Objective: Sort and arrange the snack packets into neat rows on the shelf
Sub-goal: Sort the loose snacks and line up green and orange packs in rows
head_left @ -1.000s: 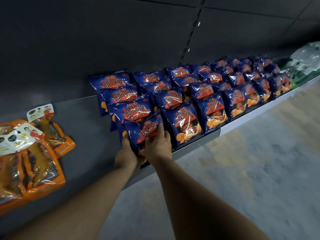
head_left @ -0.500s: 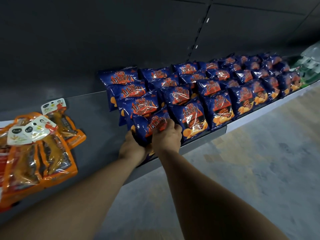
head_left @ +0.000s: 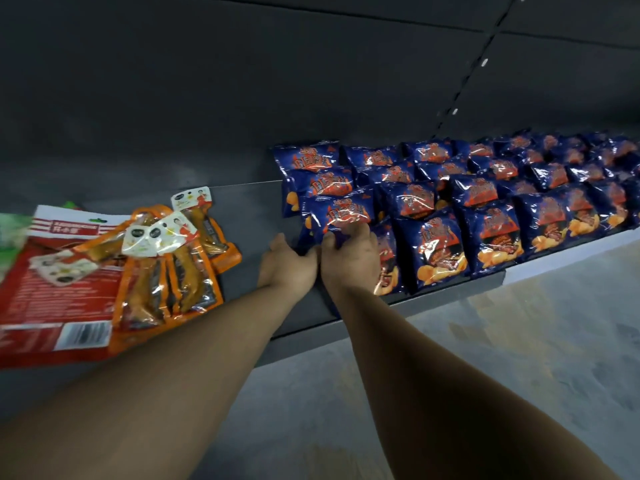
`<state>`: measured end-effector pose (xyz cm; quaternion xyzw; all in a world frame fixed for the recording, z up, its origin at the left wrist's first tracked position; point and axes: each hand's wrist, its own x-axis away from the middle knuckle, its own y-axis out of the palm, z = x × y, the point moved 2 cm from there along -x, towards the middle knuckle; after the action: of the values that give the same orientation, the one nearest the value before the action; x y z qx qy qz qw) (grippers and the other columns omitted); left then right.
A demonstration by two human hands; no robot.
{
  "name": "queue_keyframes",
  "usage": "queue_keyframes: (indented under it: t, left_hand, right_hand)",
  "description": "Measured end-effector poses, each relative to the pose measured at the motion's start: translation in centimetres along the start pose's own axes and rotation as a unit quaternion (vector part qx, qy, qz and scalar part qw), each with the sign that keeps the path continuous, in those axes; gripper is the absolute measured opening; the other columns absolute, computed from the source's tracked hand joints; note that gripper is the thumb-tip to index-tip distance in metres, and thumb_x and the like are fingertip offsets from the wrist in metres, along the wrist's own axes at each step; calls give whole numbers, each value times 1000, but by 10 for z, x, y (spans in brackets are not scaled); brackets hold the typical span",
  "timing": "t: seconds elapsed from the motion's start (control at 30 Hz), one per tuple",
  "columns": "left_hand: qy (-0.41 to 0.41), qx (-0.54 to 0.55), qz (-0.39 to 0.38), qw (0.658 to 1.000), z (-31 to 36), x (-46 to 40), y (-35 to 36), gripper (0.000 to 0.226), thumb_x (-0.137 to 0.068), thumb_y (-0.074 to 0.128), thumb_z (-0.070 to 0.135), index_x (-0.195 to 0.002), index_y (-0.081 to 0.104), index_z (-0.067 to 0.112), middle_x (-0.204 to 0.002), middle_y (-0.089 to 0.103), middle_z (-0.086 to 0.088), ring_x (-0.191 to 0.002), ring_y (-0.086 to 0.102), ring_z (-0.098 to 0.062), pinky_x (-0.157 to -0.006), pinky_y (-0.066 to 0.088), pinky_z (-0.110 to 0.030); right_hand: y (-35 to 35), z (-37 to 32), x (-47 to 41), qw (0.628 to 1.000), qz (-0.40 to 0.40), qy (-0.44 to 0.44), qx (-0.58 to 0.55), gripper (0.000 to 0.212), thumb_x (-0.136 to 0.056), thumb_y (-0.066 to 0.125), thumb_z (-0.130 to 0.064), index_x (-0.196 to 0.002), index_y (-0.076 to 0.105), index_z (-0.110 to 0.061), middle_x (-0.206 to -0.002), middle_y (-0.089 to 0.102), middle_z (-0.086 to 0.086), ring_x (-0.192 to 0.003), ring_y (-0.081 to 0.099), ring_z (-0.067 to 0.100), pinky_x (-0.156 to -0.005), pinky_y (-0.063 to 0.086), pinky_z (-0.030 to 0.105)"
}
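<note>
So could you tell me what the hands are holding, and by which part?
Both hands, left and right, grip the front-left glossy blue crisp packet by its lower edge, fingers curled round it.

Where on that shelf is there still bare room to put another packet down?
A bare strip of shelf lies between the orange packets and the blue chip packets, beside the left hand. From the right hand rightward, blue packets overlap tightly.

Grey floor, dark back panel
</note>
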<state>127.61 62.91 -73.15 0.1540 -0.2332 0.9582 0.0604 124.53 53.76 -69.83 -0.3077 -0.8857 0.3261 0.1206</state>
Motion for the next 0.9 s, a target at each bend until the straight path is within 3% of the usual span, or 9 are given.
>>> queue_keyframes:
  t: [0.07, 0.17, 0.33, 0.5, 0.63, 0.9]
  left_hand:
    - [11, 11, 23, 1000, -4, 2, -22, 71, -85, 57, 52, -142, 38, 14, -137, 51, -7, -123, 50, -27, -100, 44, -36]
    - [-3, -7, 80, 997, -17, 9, -58, 72, -74, 52, 55, -132, 47, 13, -129, 58, -11, -118, 53, -31, -100, 44, -39]
    - [-68, -75, 131, 986, -37, 12, -117, 65, -92, 48, 45, -143, 31, 9, -138, 49, -15, -125, 47, -34, -97, 41, -35]
    - [-87, -86, 185, 975, -59, 14, -177, 65, -92, 50, 41, -146, 29, 11, -143, 42, -15, -129, 43, -34, -102, 37, -36]
    - [-112, -75, 233, 963, -94, 28, -221, 60, -89, 54, 41, -139, 39, 12, -137, 49, -13, -126, 47, -34, -102, 40, -37]
    - [-157, -63, 247, 954, -136, 40, -284, 64, -93, 50, 43, -144, 30, 10, -142, 43, -15, -128, 44, -34, -101, 37, -38]
  right_hand:
    - [14, -14, 10, 999, -32, -21, -23, 29, -93, 54, -27, -117, 51, -13, -111, 62, 10, -106, 56, 26, -79, 35, 25]
    - [37, -30, 26, 996, -77, -36, -27, 30, -92, 55, -29, -118, 51, -14, -111, 64, 10, -105, 58, 26, -82, 39, 26]
    - [85, -65, 42, 984, -173, -34, -19, 30, -93, 54, -35, -110, 61, -11, -113, 65, 8, -110, 57, 25, -84, 41, 25]
    - [131, -96, 70, 972, -220, -77, 2, 33, -94, 52, -34, -112, 65, -10, -116, 64, 10, -114, 55, 30, -85, 42, 27]
    - [166, -109, 101, 960, -254, -118, 25, 35, -93, 53, -37, -109, 65, -9, -115, 65, 12, -112, 56, 31, -86, 42, 29]
    - [209, -146, 150, 946, -288, -145, 23, 36, -91, 55, -39, -117, 62, -15, -123, 62, 5, -117, 54, 25, -92, 40, 26]
